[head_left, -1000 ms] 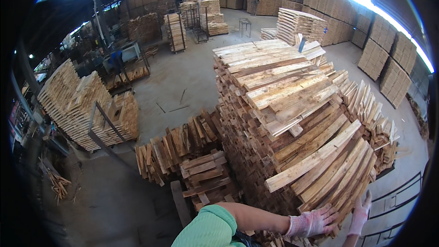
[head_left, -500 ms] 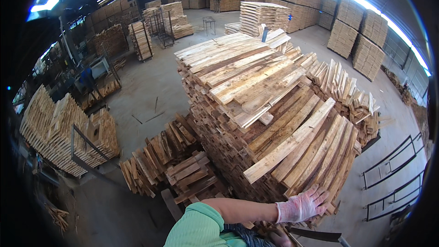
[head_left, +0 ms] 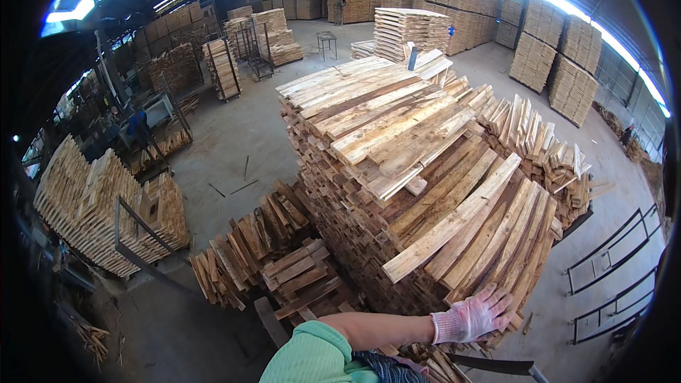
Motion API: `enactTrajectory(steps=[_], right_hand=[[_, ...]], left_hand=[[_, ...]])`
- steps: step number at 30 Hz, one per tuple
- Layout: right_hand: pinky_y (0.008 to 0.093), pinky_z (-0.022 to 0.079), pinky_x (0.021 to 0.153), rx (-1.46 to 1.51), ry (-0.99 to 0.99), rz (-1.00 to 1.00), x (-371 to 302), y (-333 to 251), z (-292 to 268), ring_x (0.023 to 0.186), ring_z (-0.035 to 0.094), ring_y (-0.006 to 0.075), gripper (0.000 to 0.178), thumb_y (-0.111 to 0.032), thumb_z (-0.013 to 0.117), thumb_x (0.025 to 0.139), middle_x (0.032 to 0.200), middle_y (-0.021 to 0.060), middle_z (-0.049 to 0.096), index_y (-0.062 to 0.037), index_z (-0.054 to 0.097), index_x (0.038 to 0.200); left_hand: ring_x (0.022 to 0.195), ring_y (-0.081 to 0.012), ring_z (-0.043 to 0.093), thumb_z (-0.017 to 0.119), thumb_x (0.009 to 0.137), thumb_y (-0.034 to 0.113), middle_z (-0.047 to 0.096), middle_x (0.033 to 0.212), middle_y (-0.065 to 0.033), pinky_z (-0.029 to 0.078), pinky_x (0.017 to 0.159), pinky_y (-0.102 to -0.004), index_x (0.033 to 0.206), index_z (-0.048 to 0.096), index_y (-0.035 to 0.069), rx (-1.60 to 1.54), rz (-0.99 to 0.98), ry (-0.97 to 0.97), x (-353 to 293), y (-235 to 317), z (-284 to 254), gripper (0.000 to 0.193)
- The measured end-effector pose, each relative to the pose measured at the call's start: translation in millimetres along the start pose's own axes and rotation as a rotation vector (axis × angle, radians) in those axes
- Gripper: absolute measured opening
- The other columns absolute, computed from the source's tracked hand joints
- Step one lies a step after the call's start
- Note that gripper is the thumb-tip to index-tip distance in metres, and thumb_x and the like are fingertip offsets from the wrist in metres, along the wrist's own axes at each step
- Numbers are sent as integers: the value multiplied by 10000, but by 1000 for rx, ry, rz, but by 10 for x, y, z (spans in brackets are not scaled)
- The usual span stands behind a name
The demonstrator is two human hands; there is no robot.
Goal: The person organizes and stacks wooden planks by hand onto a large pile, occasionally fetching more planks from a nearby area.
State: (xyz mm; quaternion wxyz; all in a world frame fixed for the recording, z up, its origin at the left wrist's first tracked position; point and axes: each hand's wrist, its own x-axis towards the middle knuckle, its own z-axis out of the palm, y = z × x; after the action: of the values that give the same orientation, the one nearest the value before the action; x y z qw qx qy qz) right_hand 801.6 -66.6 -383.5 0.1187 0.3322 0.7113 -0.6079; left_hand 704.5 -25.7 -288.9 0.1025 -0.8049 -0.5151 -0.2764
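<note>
My left hand, in a white knitted glove stained pinkish red, reaches in from the lower edge below a green sleeve. It lies flat with fingers apart on the near end of the boards atop a tall wood stack. Nothing shows in its grasp. Long, rough boards run side by side under and beyond it, one pale board lying slantwise over darker ones. Farther back, a raised layer of pale boards covers the stack's far half. My right hand does not show.
Loose short planks are piled left of the stack, and more planks lean along its right. Black metal frames lie on the floor at right. Tall board stacks stand at left and along the back. A distant person is at far right.
The whole view has shifted slightly right and down. My left hand stays flat on the same boards, and the stack looks unchanged.
</note>
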Motion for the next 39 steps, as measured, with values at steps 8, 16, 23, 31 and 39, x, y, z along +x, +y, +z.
enactTrajectory(steps=[8, 16, 23, 31, 39], right_hand=[[304, 522, 863, -2, -7, 12, 51, 29, 10, 1044, 636, 199, 289, -97, 466, 1007, 1160, 99, 643, 10, 650, 1203], [317, 520, 871, 2, -15, 8, 62, 65, 4, 1050, 634, 213, 288, -104, 475, 1003, 1158, 108, 644, 11, 651, 1199], [328, 518, 878, 2, -25, 2, 62, 104, 22, 1055, 632, 225, 287, -111, 483, 999, 1156, 115, 646, 12, 653, 1195], [340, 516, 886, -13, -37, 11, 65, 152, 19, 1060, 629, 239, 287, -118, 492, 995, 1154, 123, 648, 14, 654, 1191], [353, 514, 894, -35, -60, 23, 60, 192, 37, 1066, 627, 252, 287, -125, 500, 991, 1152, 131, 649, 15, 656, 1187]], left_hand=[[1395, -432, 424, 618, 852, 379, 441, 1487, -249, 320, 1166, -580, 1435, 452, 55, -70, 5, -88, 36, 7, -320, 688], [1377, -444, 435, 690, 811, 480, 455, 1471, -255, 312, 1159, -599, 1416, 467, 58, -44, 20, -50, 37, -13, -246, 770], [1365, -457, 440, 727, 788, 506, 463, 1453, -260, 328, 1140, -608, 1393, 470, 46, -33, 38, -6, 19, -11, -285, 802], [1385, -413, 439, 773, 708, 424, 436, 1492, -238, 328, 1166, -565, 1453, 419, 54, -55, 12, -53, 21, 5, -295, 904], [1368, -461, 432, 730, 786, 529, 463, 1451, -272, 304, 1153, -610, 1397, 483, 66, -7, 29, -4, 0, -5, -190, 805]])
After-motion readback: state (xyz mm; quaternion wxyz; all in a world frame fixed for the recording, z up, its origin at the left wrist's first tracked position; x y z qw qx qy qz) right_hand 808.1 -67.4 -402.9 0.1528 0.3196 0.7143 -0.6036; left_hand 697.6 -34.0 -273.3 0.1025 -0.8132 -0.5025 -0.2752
